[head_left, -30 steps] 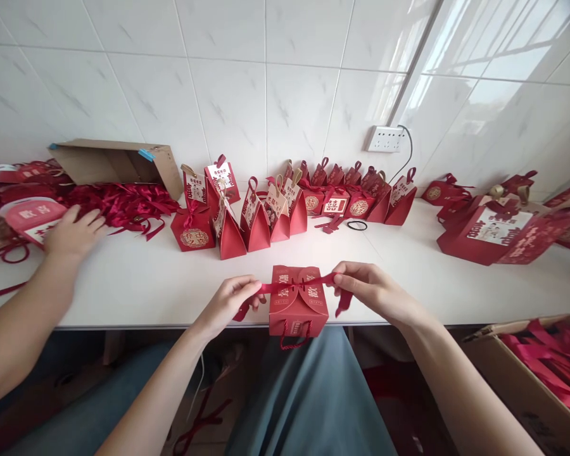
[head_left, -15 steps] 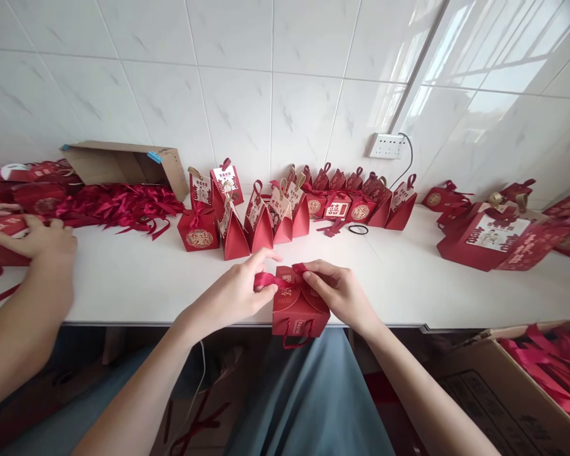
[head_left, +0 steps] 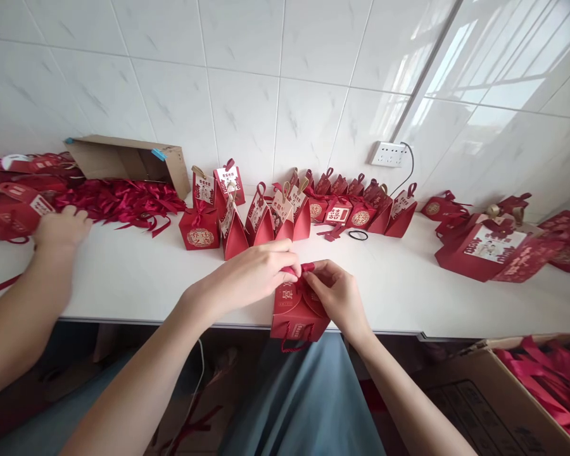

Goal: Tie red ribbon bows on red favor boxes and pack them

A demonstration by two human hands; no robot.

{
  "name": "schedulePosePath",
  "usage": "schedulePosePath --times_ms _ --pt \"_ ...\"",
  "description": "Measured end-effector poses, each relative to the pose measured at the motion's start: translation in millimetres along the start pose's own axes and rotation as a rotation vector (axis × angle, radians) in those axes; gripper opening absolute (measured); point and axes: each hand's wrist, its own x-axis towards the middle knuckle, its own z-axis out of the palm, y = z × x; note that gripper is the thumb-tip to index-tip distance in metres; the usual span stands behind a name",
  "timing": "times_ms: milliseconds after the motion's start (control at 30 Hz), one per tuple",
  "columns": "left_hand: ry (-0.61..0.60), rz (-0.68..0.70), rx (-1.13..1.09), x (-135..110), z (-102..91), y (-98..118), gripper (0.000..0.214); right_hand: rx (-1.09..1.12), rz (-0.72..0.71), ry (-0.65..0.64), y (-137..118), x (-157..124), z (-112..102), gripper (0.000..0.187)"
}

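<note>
A gift box [head_left: 298,310] sits at the near edge of the table [head_left: 137,278], between the left hand [head_left: 251,275] and the right hand [head_left: 337,294], which meet on the ribbon [head_left: 297,269] on top of it. Behind it a row of boxes [head_left: 266,218] stands along the wall. A carton [head_left: 123,161] and a ribbon pile [head_left: 123,202] lie far left, and larger boxes [head_left: 494,247] far right.

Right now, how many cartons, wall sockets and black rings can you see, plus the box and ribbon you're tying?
Cartons: 2 (on table, lower right)
Socket: 1
Black ring: 1
Box being tied: 1
Ribbon on it: 1
Total: 6
</note>
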Motion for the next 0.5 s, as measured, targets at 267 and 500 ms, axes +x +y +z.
schedulePosePath --times_ms 267,500 --pt "0.001 0.043 0.003 16 4.1 5 0.023 -0.240 -0.136 -0.106 -4 -1 -4 0.013" --pt "0.061 -0.187 -0.115 9 13.0 -9 0.020 -0.146 -0.140 -0.088 0 -2 -1 0.006"
